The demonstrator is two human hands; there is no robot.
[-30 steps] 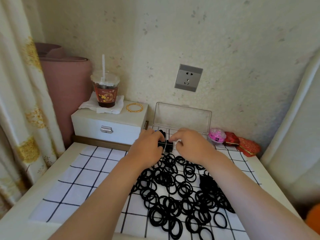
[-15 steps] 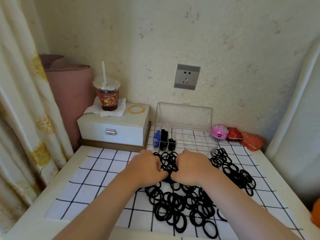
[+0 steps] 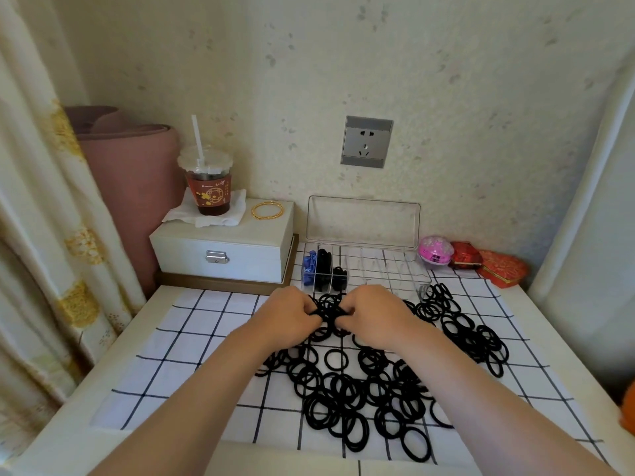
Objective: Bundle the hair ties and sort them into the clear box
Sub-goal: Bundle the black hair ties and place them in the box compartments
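Several loose black hair ties [image 3: 347, 393] lie scattered over a white cloth with a black grid [image 3: 192, 334]. My left hand [image 3: 288, 317] and my right hand [image 3: 371, 316] sit close together at the far edge of the pile, fingers curled round a few black ties between them. Just behind my hands stands the clear box [image 3: 388, 269] with its lid raised. Its left compartments hold a blue bundle [image 3: 309, 267] and black bundles [image 3: 326, 269]; the other compartments look empty.
A white jewelry box [image 3: 223, 249] at the back left carries an iced drink cup [image 3: 208, 187] on a napkin and gold bangles [image 3: 267, 210]. A pink ball [image 3: 435, 251] and red boxes [image 3: 488, 266] sit at the back right. A curtain hangs at left.
Both hands drew back from the clear box, where they had been at the left compartments, to the pile in front of it. They now grip ties there.
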